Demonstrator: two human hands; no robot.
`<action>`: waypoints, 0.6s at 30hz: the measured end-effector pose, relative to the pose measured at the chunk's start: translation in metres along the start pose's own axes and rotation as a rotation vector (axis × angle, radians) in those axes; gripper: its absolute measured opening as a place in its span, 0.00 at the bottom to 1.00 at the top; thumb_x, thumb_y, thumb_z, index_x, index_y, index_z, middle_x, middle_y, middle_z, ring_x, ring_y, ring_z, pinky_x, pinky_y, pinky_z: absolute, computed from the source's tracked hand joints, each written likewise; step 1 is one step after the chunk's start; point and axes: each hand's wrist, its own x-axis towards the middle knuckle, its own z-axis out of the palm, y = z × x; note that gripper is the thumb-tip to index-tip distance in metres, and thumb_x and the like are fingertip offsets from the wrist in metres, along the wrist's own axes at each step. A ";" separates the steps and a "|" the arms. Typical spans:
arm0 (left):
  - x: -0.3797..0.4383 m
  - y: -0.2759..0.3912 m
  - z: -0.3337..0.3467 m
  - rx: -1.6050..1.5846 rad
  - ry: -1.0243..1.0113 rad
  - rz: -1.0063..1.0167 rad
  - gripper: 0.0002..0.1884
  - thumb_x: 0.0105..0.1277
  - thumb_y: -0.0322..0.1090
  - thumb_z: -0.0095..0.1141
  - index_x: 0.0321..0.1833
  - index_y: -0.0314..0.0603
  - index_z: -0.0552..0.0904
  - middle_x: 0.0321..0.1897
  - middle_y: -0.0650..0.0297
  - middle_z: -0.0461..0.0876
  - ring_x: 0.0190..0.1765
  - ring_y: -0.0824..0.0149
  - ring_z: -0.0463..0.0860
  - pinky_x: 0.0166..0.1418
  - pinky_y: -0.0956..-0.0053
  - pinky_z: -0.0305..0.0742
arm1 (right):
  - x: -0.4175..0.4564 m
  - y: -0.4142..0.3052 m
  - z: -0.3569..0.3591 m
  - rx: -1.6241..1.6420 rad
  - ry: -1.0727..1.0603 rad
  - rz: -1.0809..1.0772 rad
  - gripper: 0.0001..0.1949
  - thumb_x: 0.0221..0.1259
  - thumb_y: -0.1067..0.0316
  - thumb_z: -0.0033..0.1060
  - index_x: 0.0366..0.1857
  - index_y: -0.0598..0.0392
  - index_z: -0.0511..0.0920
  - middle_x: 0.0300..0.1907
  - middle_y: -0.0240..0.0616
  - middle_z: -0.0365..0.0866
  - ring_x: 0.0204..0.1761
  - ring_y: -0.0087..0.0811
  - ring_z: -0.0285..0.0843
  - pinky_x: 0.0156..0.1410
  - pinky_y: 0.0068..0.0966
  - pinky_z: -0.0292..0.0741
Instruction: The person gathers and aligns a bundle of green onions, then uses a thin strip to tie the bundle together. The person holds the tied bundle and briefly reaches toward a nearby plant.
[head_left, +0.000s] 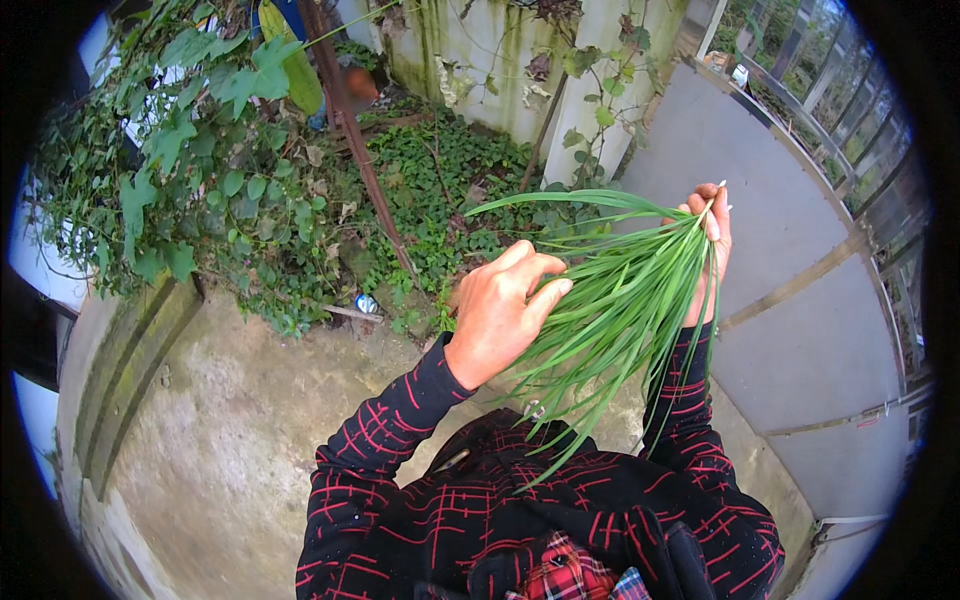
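Note:
A bunch of long, thin green leaves (622, 292), which look like chives or garlic chives, fans out in front of my chest. At its gathered white stem ends, my right hand (709, 232) grips the bunch between thumb and fingers, held up at the right. My left hand (502, 304) is at the left edge of the leaves, its thumb and index fingertips close together beside the outer blades. Whether a blade is pinched between those fingertips cannot be told. The leaf tips hang down over my dark jacket with red lines.
A concrete floor (217, 420) lies below and to the left. Ahead are leafy ground plants (450, 172), a rusty metal bar (360, 150), a hanging green gourd (291, 64) and a drink can (366, 303). Grey panels (802, 315) and a slatted fence stand at the right.

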 end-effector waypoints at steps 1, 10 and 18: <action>0.001 0.000 0.001 0.002 0.008 0.012 0.08 0.58 0.29 0.64 0.38 0.34 0.83 0.22 0.62 0.69 0.22 0.68 0.70 0.29 0.72 0.65 | 0.000 0.001 0.001 0.000 0.003 -0.001 0.13 0.76 0.57 0.42 0.37 0.51 0.75 0.14 0.21 0.59 0.19 0.18 0.54 0.24 0.20 0.58; 0.003 0.003 0.008 -0.180 0.060 0.037 0.02 0.60 0.23 0.59 0.32 0.32 0.81 0.23 0.64 0.70 0.23 0.74 0.68 0.27 0.76 0.62 | -0.004 0.003 0.001 -0.032 0.007 -0.035 0.14 0.78 0.56 0.37 0.39 0.51 0.74 0.15 0.21 0.61 0.18 0.16 0.53 0.23 0.17 0.57; 0.001 -0.005 -0.018 -0.200 0.255 -0.053 0.02 0.63 0.24 0.58 0.33 0.32 0.81 0.25 0.69 0.69 0.26 0.78 0.64 0.29 0.82 0.58 | -0.003 -0.003 -0.012 -0.032 0.113 -0.071 0.13 0.77 0.56 0.38 0.39 0.50 0.74 0.14 0.19 0.61 0.17 0.17 0.53 0.25 0.17 0.59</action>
